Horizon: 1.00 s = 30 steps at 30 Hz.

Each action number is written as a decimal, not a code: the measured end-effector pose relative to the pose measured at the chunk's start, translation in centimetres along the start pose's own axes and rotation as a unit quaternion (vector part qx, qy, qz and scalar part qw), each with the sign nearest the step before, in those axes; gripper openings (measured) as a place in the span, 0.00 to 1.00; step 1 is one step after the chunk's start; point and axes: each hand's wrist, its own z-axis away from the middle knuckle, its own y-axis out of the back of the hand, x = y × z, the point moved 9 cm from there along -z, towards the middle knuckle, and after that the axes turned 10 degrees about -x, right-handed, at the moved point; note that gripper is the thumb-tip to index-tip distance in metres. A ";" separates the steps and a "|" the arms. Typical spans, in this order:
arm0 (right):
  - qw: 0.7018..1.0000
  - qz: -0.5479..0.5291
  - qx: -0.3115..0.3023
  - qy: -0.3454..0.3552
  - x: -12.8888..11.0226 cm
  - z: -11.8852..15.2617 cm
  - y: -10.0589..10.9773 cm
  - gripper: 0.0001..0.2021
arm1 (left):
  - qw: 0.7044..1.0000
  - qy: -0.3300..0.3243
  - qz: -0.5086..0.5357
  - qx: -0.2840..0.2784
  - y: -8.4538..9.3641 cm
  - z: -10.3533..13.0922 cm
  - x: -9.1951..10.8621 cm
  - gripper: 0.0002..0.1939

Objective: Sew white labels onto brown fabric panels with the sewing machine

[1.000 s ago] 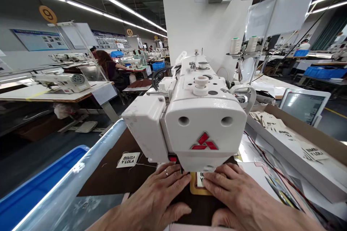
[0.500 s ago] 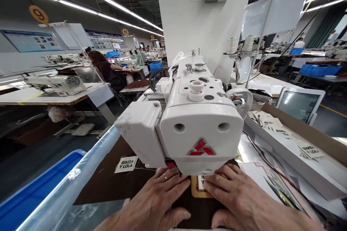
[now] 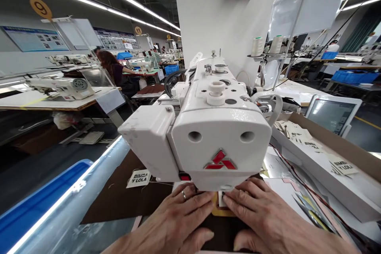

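My left hand (image 3: 181,216) lies flat with fingers stretched out on dark brown fabric (image 3: 222,230) under the head of a white sewing machine (image 3: 222,131). Its fingertips reach the left edge of a yellow frame (image 3: 224,213). My right hand (image 3: 262,212) presses down flat on the other side, its index finger over the right part of a white label (image 3: 221,201) inside that frame. Both thumbs rest on the fabric, apart from each other. The machine head hides the needle area and the far part of the label.
A second label, printed "BIMBA Y LOLA" (image 3: 138,178), lies on brown cloth (image 3: 116,198) to the left. On the right stand a box (image 3: 315,178) of several labels and a screen (image 3: 333,113); metal tools (image 3: 312,212) lie nearer. A blue bin (image 3: 38,198) sits at left.
My left hand has slid slightly right, overlapping the yellow frame's edge more. Both hands stay flat on the fabric, and less of the label's print shows. The camera view has shifted a little.
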 end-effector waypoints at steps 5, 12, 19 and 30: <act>0.999 -0.048 -0.003 0.021 0.2 -0.7 0.5 0.29 | 0.999 -0.003 0.015 -0.040 -0.8 -1.2 0.4 0.39; 0.999 -0.033 -0.003 0.017 0.1 -0.5 0.4 0.30 | 0.996 0.030 0.055 -0.066 -1.0 -1.6 0.2 0.37; 0.999 -0.045 -0.018 0.019 0.1 -0.6 0.2 0.30 | 0.997 -0.002 0.082 -0.015 -0.2 -1.4 -0.4 0.25; 0.999 -0.045 -0.011 0.024 0.2 -0.7 -0.2 0.31 | 0.999 -0.011 0.033 -0.001 -0.6 0.0 -1.1 0.28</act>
